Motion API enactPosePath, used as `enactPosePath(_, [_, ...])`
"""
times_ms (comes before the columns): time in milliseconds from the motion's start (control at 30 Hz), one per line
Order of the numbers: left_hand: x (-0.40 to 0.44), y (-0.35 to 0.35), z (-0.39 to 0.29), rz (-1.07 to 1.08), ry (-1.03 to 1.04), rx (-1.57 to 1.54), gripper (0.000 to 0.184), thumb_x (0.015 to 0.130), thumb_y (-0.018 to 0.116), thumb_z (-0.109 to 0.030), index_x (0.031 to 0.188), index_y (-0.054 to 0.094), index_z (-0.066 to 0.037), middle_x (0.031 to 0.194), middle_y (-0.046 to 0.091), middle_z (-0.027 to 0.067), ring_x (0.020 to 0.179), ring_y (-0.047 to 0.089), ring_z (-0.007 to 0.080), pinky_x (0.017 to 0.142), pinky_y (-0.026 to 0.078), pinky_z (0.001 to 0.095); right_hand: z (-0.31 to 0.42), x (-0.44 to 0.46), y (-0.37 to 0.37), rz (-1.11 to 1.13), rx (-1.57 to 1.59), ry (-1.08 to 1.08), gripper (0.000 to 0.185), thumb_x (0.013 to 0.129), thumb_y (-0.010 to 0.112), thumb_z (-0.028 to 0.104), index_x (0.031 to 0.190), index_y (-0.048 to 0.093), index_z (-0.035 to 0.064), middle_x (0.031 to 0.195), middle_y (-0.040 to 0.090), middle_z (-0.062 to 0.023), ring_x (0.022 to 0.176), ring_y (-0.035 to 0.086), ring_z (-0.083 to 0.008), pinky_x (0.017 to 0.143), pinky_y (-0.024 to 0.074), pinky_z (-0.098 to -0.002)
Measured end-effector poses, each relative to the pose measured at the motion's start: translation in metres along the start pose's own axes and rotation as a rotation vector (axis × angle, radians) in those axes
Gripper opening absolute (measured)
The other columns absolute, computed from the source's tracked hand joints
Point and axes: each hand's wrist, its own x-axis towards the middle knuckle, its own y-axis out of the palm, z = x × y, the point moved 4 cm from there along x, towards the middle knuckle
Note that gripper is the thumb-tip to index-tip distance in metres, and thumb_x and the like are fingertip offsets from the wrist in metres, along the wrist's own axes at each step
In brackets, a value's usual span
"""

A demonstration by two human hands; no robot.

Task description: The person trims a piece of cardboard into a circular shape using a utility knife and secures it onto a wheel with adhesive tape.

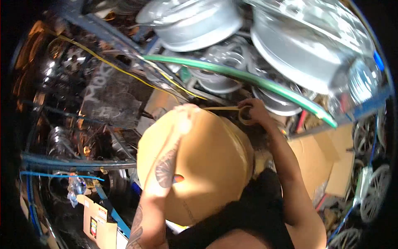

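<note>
A large rounded cardboard-wrapped bundle (207,157) stands in front of my body, with a small hole in its upper face. My left hand (185,111) lies on its far edge, fingers spread over the rim; glare washes out their tips. Beyond the bundle's right side, my right hand (255,111) grips a roll of tape (245,121). From that roll a taut strip of tape (222,108) runs left toward my left hand. Clear wrap or tape glints along the bundle's right side.
Plastic-wrapped silver wheel rims (199,31) sit on a rack at the top, crossed by a green strip (232,70). Flattened cardboard (315,157) lies right. At lower left are an opened carton (99,224) and a blue metal beam (74,161). More wheels (375,195) line the right edge.
</note>
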Motion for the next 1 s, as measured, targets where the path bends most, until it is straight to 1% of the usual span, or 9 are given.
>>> enactPosePath(133, [0.001,-0.005,-0.030,-0.129,0.024,-0.008,0.034,0.103,0.059,-0.036,0.110,0.075,-0.007,0.107,0.075,0.0164,0.111,0.066,0.0369,0.109,0.041,0.0468,0.039,-0.159,-0.011,0.139,0.086,0.170,0.053,0.073,0.062,-0.008,0.121,0.076,0.0095,0.119,0.076,-0.0144,0.107,0.073,-0.0261,0.098,0.0549,-0.0374])
enactPosePath(300, [-0.038,0.021,-0.178,0.245,0.614,-0.023,0.024,0.100,0.063,-0.025,0.093,0.078,-0.007,0.090,0.074,0.0128,0.089,0.068,0.0308,0.101,0.045,0.0452,0.030,-0.176,0.034,0.040,0.230,0.048,0.045,0.082,0.060,0.000,0.121,0.076,0.0143,0.112,0.075,-0.0172,0.103,0.073,-0.0328,0.092,0.0561,-0.0385])
enactPosePath(467, [-0.033,0.032,-0.177,0.202,0.291,-0.067,0.031,0.101,0.062,-0.022,0.078,0.077,-0.007,0.076,0.071,0.0117,0.083,0.065,0.0282,0.098,0.043,0.0436,0.006,-0.219,-0.003,-0.088,0.428,0.111,0.043,0.087,0.056,0.000,0.122,0.076,0.0153,0.107,0.076,-0.0182,0.094,0.075,-0.0319,0.084,0.0583,-0.0400])
enactPosePath(733, [-0.022,0.035,-0.182,-0.084,0.193,0.194,0.026,0.099,0.065,-0.020,0.079,0.073,-0.005,0.076,0.069,0.0136,0.085,0.065,0.0329,0.090,0.048,0.0443,0.061,-0.279,0.005,0.609,0.293,0.166,0.071,0.085,0.051,-0.006,0.150,0.055,0.0232,0.081,0.060,-0.0300,0.055,0.063,-0.0263,0.063,0.0503,-0.0387])
enactPosePath(800, [-0.041,0.028,-0.195,-0.283,0.205,0.387,0.021,0.098,0.066,-0.019,0.084,0.073,-0.005,0.078,0.068,0.0148,0.083,0.064,0.0333,0.088,0.049,0.0440,0.064,-0.282,0.009,0.730,0.351,0.214,0.077,0.086,0.052,-0.005,0.157,0.044,0.0220,0.106,0.067,-0.0303,0.083,0.074,-0.0297,0.081,0.0545,-0.0361])
enactPosePath(833, [-0.057,0.025,-0.207,-0.283,0.237,0.296,0.017,0.098,0.066,-0.019,0.088,0.072,-0.005,0.079,0.068,0.0155,0.082,0.065,0.0344,0.085,0.051,0.0447,0.065,-0.286,0.020,0.586,0.415,-0.049,0.084,0.086,0.052,-0.006,0.163,0.031,0.0198,0.144,0.057,-0.0255,0.127,0.064,-0.0326,0.107,0.0472,-0.0342])
enactPosePath(867, [-0.090,0.025,-0.223,-0.217,0.128,0.151,0.016,0.098,0.066,-0.019,0.092,0.071,-0.005,0.080,0.067,0.0157,0.081,0.065,0.0353,0.082,0.052,0.0457,0.072,-0.287,0.025,0.624,0.410,-0.082,0.085,0.086,0.052,-0.005,0.164,0.026,0.0148,0.163,0.038,-0.0213,0.150,0.039,-0.0333,0.122,0.0321,-0.0363])
enactPosePath(933, [-0.151,-0.002,-0.271,0.112,-0.317,-0.295,0.023,0.100,0.066,-0.024,0.090,0.069,-0.003,0.081,0.067,0.0165,0.078,0.067,0.0372,0.075,0.055,0.0481,0.080,-0.291,0.030,0.634,0.422,-0.041,0.083,0.086,0.049,-0.005,0.164,0.025,0.0093,0.161,0.037,-0.0271,0.150,0.039,-0.0364,0.122,0.0324,-0.0375])
enactPosePath(1000, [-0.219,-0.025,-0.298,0.473,-0.241,-0.393,0.046,0.103,0.062,-0.042,0.086,0.073,0.000,0.084,0.069,0.0212,0.080,0.071,0.0382,0.078,0.057,0.0474,0.072,-0.295,0.038,0.617,0.369,-0.053,0.082,0.086,0.047,-0.004,0.164,0.024,0.0050,0.160,0.036,-0.0310,0.151,0.036,-0.0390,0.123,0.0317,-0.0389])
